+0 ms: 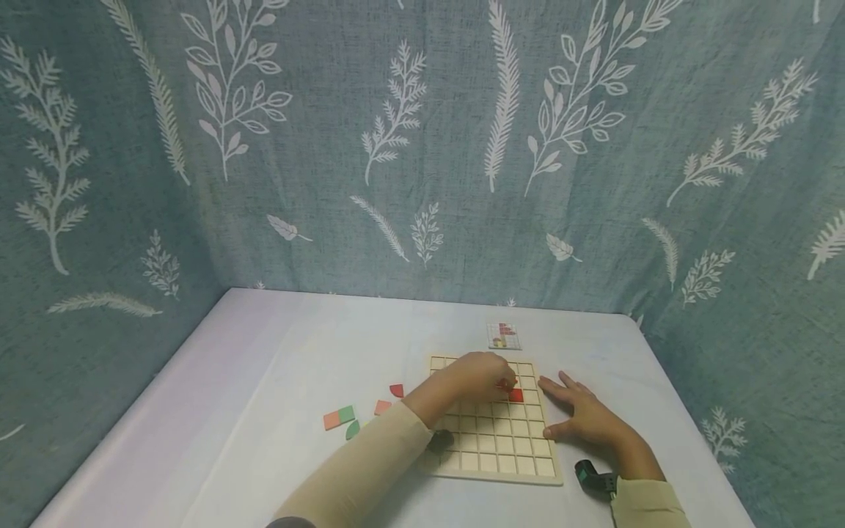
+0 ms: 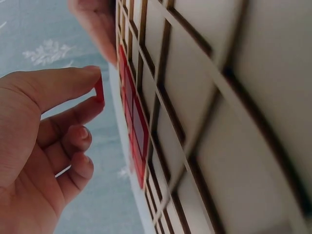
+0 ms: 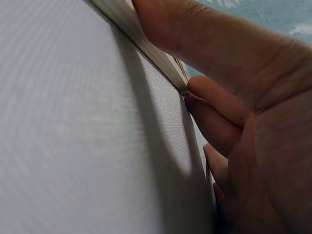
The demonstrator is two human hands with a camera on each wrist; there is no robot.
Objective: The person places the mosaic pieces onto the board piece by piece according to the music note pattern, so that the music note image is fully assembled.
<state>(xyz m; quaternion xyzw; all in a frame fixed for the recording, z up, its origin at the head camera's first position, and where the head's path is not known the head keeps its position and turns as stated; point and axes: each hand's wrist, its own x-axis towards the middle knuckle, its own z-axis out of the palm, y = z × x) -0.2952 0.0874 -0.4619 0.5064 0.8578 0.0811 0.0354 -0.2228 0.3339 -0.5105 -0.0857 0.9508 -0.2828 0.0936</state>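
Observation:
My left hand (image 1: 480, 374) reaches over the wooden grid board (image 1: 486, 444). Between its thumb and index finger it pinches a thin red tile (image 2: 99, 90), held edge-on just off the board in the left wrist view. The other fingers are loosely curled. Several red tiles (image 2: 139, 126) lie in the board's cells beside that hand; in the head view one red tile (image 1: 516, 395) shows and the hand hides the others. My right hand (image 1: 584, 416) lies by the board's right side, its thumb (image 3: 195, 29) and fingertips touching the board's edge.
Left of the board lie loose pieces: an orange square beside a green square (image 1: 346, 414), a green leaf-shaped piece (image 1: 353, 430), a red rounded piece (image 1: 396, 390) and an orange piece (image 1: 382, 407). A pattern card (image 1: 504, 336) lies behind the board on the white table (image 1: 317, 345).

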